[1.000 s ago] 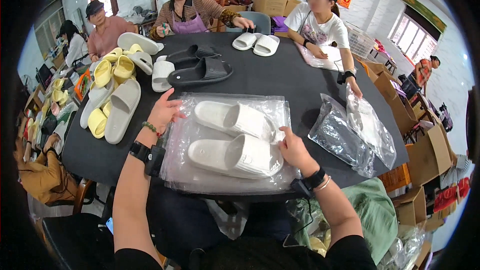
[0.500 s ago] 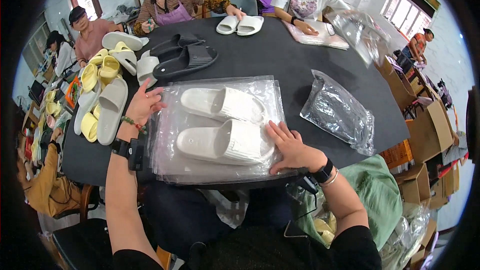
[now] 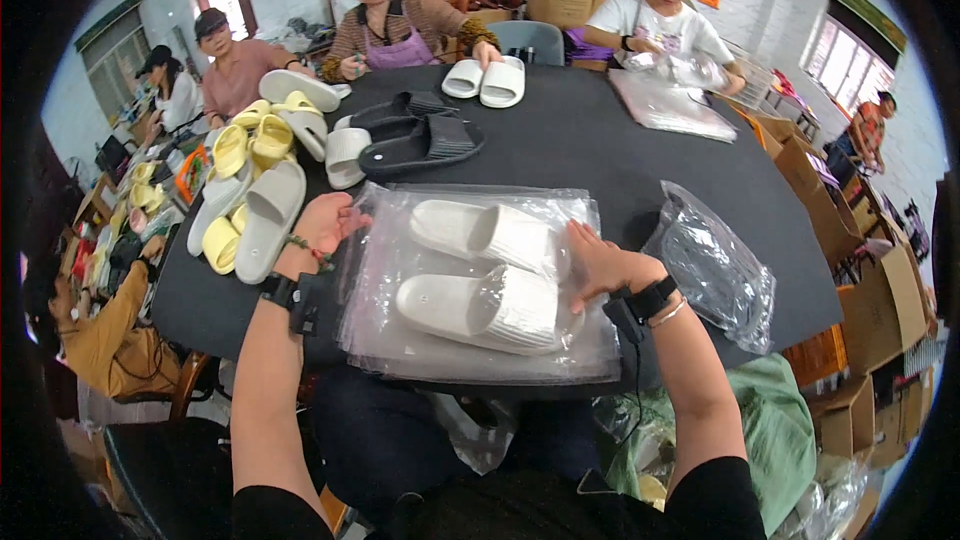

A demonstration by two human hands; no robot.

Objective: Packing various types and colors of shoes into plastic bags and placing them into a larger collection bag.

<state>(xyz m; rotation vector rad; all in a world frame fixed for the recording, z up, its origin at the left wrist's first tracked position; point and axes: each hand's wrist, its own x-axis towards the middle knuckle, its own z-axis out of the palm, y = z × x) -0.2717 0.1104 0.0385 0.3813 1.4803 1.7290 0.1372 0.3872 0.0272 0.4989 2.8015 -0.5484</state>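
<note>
A pair of white slide slippers (image 3: 520, 312) lies side by side inside a clear plastic bag (image 3: 440, 355), on a stack of similar flat bags in front of me. Their toe ends point right. At the bag's upper left edge, my left hand (image 3: 330, 224) has its fingers closed on the plastic. My right hand (image 3: 610, 265) rests against the toe side, fingers stretched and thumb apart, touching the bag. Just right of it lies a clear bag with dark slippers (image 3: 712, 265) inside.
Black slides (image 3: 425, 145) and a pile of yellow and grey slippers (image 3: 272, 210) stand on the dark table (image 3: 560, 145) at the left. Across it, one person touches white slippers (image 3: 487, 82); another handles clear bags (image 3: 675, 105). Cardboard boxes (image 3: 885, 305) stand right.
My left hand has gone from spread fingers to closing at the bag's edge. My right hand has turned more upright at the toe side. The person at the far right has drawn the lifted plastic inward.
</note>
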